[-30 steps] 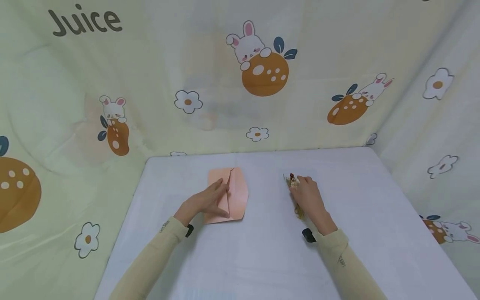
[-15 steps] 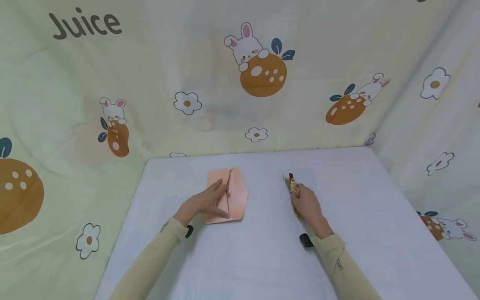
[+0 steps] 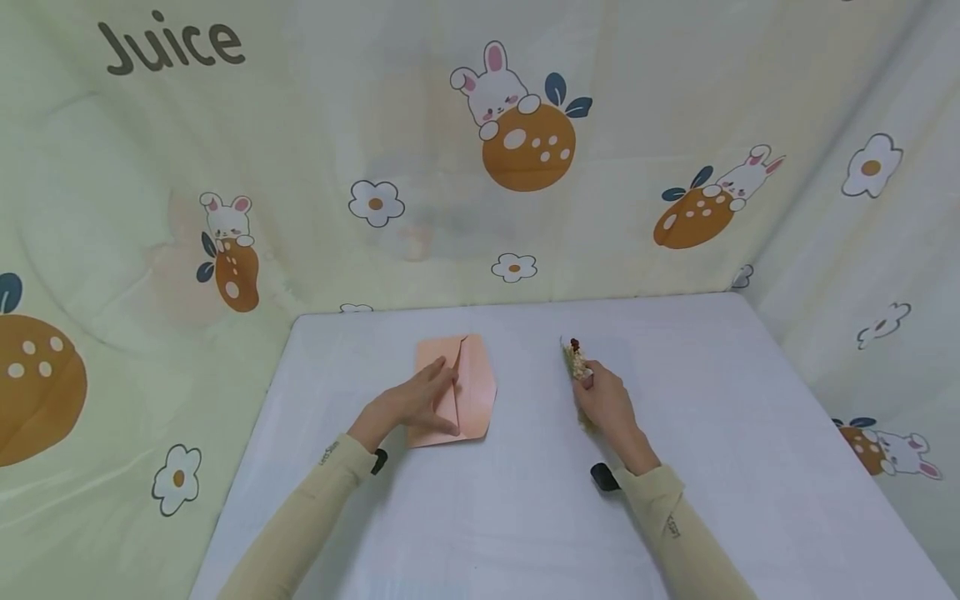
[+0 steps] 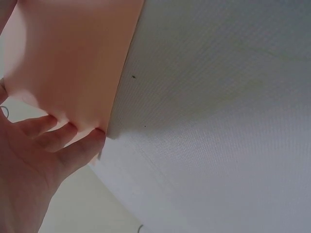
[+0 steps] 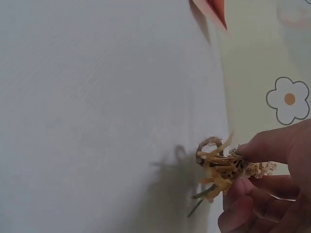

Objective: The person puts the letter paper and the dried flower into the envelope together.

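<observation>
A folded pink paper envelope [image 3: 477,392] lies on the white table, its overlapping flap edge running down the middle. My left hand [image 3: 412,398] rests on its left half with fingers and thumb spread. In the left wrist view several fingertips [image 4: 95,137] press against the pink paper [image 4: 80,58] near its edge. To the right, my right hand [image 3: 611,408] pinches a small dried flower bouquet [image 3: 576,363] between thumb and fingers. Dark red and cream heads point away from me. The right wrist view shows the yellowish stems and a loop of twine [image 5: 210,144] above their shadow.
The table [image 3: 517,508] is covered in white cloth. Behind and at both sides hangs a pale curtain [image 3: 420,108] printed with rabbits, oranges and flowers. A pink paper corner [image 5: 214,12] shows at the top of the right wrist view.
My right hand slid back along the bouquet, baring its flower heads, then moved slightly left with it. The left hand and the envelope have stayed in place.
</observation>
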Available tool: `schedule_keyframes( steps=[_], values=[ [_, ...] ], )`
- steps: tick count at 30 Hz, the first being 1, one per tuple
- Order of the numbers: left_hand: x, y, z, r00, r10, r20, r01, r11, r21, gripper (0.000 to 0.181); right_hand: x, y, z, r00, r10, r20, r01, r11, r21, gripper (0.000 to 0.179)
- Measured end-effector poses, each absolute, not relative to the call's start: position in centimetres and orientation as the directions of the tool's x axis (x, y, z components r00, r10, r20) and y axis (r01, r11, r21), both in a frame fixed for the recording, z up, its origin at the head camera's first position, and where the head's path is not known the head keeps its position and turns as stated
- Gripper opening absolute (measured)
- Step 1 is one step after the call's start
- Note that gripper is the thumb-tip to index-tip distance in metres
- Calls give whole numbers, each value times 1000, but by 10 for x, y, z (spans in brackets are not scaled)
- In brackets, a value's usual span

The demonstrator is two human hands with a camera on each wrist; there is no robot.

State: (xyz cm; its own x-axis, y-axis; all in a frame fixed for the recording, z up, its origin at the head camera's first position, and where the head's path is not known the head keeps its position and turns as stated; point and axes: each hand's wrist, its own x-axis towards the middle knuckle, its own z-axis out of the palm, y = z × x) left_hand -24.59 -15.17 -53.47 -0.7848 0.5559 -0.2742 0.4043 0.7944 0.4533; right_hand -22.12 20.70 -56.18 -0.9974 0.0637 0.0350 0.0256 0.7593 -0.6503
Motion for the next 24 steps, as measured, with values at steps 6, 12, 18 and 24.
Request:
schedule_keyframes(
  steps=[6, 12, 18, 24],
  values=[
    [-246, -152, -533, -785, 550, -286, 397, 801, 449, 92, -227, 198, -554, -998, 59, 31, 25, 760, -649, 47],
    [-247, -152, -534, -789, 538, -297, 392, 813, 431, 93, -233, 184, -548, -999, 38, 21, 15, 749, -662, 48],
    [-248, -154, -538, -793, 530, -300, 389, 820, 420, 94, -236, 163, -546, -1000, 4, 8, -3, 753, -658, 49],
    [-249, -154, -538, -790, 537, -297, 387, 811, 438, 92, -238, 136, -547, -999, -41, 5, -34, 747, -664, 49]
  ],
)
